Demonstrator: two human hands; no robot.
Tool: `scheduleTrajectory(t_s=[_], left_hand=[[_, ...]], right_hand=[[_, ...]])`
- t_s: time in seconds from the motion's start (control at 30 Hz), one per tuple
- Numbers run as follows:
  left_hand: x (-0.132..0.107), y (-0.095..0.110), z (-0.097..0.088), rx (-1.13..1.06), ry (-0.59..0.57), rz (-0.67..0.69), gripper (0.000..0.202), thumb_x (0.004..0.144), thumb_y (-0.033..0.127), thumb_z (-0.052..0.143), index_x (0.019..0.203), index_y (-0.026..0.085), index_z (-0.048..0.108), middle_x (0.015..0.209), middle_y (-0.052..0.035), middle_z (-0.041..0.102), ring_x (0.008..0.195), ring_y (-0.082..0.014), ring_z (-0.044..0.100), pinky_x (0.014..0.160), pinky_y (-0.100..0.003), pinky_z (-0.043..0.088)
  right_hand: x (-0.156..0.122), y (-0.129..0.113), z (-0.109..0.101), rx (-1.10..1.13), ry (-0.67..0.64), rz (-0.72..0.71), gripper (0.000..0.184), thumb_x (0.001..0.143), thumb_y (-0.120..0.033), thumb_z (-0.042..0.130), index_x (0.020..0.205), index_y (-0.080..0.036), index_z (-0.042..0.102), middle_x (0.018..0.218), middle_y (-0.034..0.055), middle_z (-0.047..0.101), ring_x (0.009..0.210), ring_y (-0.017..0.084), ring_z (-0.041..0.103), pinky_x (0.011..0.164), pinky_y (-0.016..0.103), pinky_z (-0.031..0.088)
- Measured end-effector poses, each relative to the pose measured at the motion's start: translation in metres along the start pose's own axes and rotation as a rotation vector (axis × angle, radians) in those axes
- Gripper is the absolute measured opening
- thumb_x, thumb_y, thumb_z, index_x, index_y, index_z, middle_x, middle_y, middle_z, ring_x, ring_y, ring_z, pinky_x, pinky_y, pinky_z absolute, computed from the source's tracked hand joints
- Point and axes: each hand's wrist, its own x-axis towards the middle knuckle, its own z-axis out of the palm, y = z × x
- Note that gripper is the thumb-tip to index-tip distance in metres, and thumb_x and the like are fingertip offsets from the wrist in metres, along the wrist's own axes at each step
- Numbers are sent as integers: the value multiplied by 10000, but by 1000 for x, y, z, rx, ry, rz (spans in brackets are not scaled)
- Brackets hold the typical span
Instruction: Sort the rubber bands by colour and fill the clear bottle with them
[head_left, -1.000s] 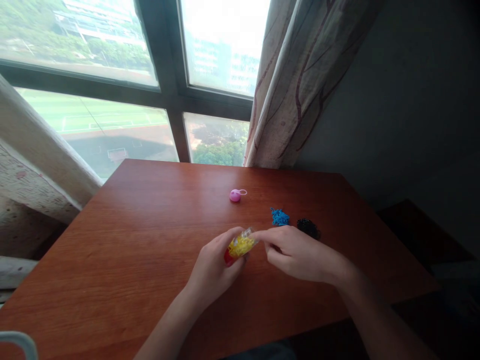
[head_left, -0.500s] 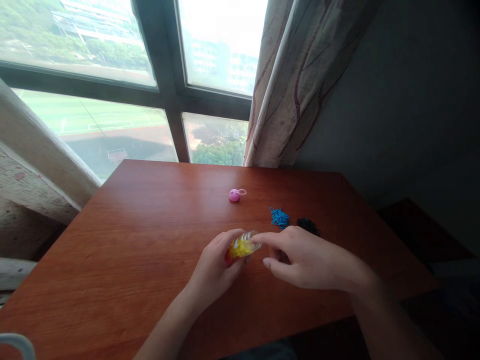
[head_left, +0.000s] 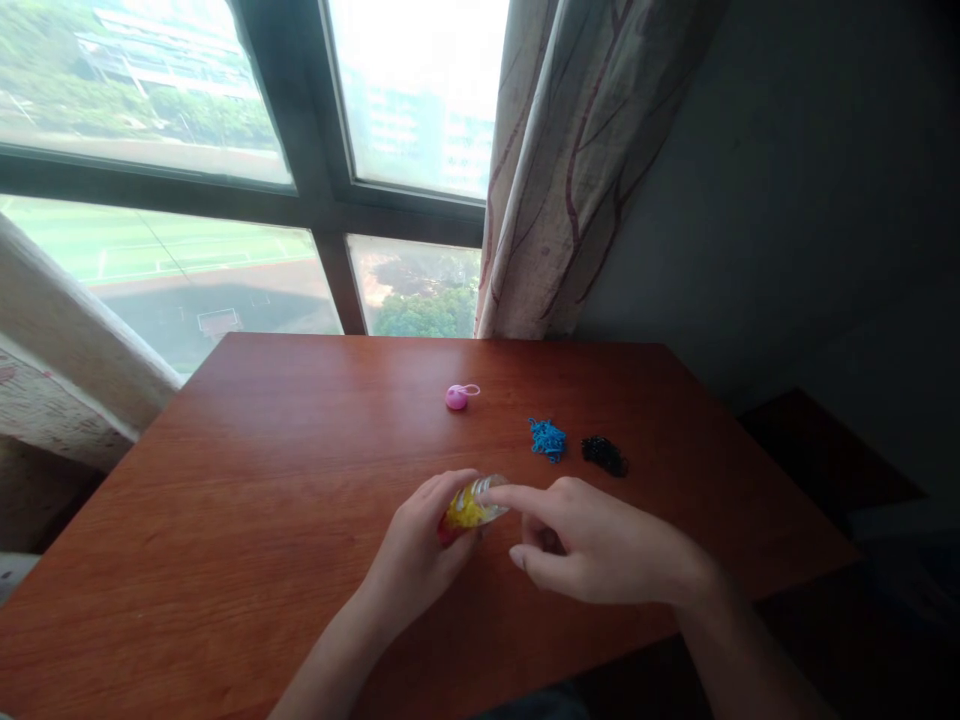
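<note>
Right, status. Small clear vial point(head_left: 471, 503) is packed with yellow loom-type bands, with a red patch at its low end. It lies tilted just over the wooden table point(head_left: 262, 480), straight back from the pink cap point(head_left: 455, 397) toward the person and near it.

Left hand point(head_left: 416, 555): fingers and thumb pressed round the vial body, pinching it, mouth end pointing away from the palm. Right hand point(head_left: 600, 545): index stretched out with its tip at the vial mouth, thumb apart below it, other fingers curled. Nothing visible between its fingertips.

Handling, my read:
- Vial is very light, with a stiff thin plastic wall and likely slick. Take it round the middle of the body, not at the rim.
- The bands are soft, springy and tiny. They will snag on each other and come out in clumps, so a 2-finger pinch at the mouth suits them.
- Tip it too far and the contents spill.

Also on the table are 2 loose piles. The blue bands point(head_left: 547, 438) sit right of the pink cap and slightly nearer the person, and the black bands point(head_left: 602, 455) lie further right of it.
</note>
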Motion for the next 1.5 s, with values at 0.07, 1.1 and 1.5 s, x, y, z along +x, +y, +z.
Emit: scheduleTrajectory(t_s=[0.07,1.1,1.5], left_hand=[[-1,-1,1,4,21,-21,329,857,199,606,1183,209,561,1126,-77,681,1001,-208,653,890,-322,511],[6,6,-8,-643,-10,-458,428,845,439,674,1170,173,594,924,-44,665,887,-183,577,793,-252,439],[5,11,-8,-916,31,-536,310,847,408,645,1055,182,603,1001,-68,643,881,-198,570,718,-275,449]], right_hand=[[-8,6,-2,93,46,15,445,867,-172,533,1305,-248,559,694,-56,658,583,107,577,575,194,399],[70,164,24,-630,734,16,270,910,-352,580,1112,-176,616,1103,127,582,1029,279,530,893,411,455],[79,170,25,-620,700,41,189,961,-295,542,798,-205,571,864,54,608,839,206,535,755,297,389]])
